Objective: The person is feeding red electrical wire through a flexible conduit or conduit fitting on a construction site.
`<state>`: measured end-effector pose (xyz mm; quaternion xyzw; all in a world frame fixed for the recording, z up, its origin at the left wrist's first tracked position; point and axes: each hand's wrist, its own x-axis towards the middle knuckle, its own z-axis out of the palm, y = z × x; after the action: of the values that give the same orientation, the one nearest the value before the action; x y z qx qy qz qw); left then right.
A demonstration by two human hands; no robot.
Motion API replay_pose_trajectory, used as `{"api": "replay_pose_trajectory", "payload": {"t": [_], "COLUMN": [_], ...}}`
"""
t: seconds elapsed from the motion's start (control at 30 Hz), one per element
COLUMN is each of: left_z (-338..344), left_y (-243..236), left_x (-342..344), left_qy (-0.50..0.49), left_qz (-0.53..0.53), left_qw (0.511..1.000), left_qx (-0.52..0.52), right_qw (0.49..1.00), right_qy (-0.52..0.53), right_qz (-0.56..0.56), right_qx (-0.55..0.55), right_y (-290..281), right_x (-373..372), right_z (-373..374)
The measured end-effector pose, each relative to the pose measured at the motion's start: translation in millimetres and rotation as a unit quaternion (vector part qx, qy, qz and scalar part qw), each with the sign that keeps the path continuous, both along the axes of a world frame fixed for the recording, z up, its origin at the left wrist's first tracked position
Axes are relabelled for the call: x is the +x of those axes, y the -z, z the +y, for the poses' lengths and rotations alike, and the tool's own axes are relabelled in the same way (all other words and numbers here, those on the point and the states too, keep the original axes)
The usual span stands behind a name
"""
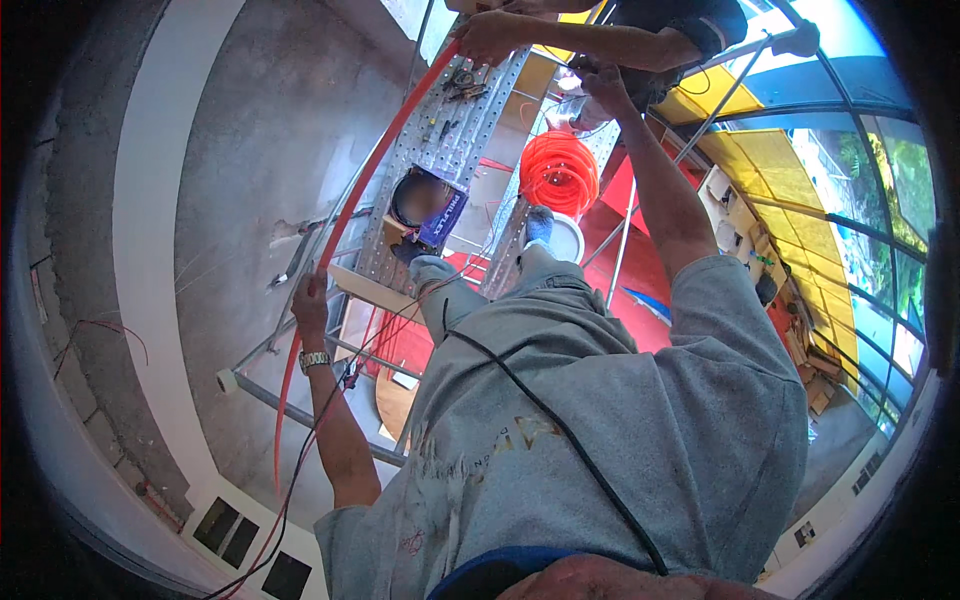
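Observation:
A long orange-red flexible tube [375, 160] runs down the left side. My left hand [311, 302], with a watch on its wrist, is closed around it, and the tube hangs on below. Farther up, a co-worker's hand [485, 38] holds the same tube near its visible top end. My right hand [604, 88] is raised at the top, close under the co-worker's forearm [620, 46]. Its fingers look curled, but what they hold is too small to make out. A coil of orange tubing [558, 172] lies below it, near my feet.
I stand on perforated metal scaffold planks [440, 130] with gaps between them. Loose hand tools [465, 85] and a blue box [443, 218] lie on the left plank. A white round bucket [568, 240] is beside my foot. Scaffold tubes [335, 430] and thin wires [345, 380] surround me.

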<state>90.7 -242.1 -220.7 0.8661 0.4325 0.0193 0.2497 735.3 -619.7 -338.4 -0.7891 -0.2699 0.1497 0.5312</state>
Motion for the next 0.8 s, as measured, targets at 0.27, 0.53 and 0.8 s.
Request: {"api": "replay_pose_trajectory", "payload": {"t": [0.27,0.53,0.8], "left_z": [-2.2,-3.5,-8.0], "left_y": [-3.3,-7.4,-14.6], "left_x": [0.5,-4.0,3.8], "left_qy": [-0.001,-0.009,-0.003], "left_qz": [0.017,-0.021,-0.002], "left_qw": [1.000,0.999,1.000], "left_qx": [-0.006,-0.033,-0.016], "right_qw": [0.987,0.996,0.988], "right_qy": [-0.014,-0.064,-0.093], "right_qz": [-0.133,-0.025,-0.049], "right_qx": [0.094,0.063,0.114], "right_y": [28.4,14.4,40.9], "right_x": [32.4,41.0,62.8], "right_z": [19.5,31.4,50.4]}}
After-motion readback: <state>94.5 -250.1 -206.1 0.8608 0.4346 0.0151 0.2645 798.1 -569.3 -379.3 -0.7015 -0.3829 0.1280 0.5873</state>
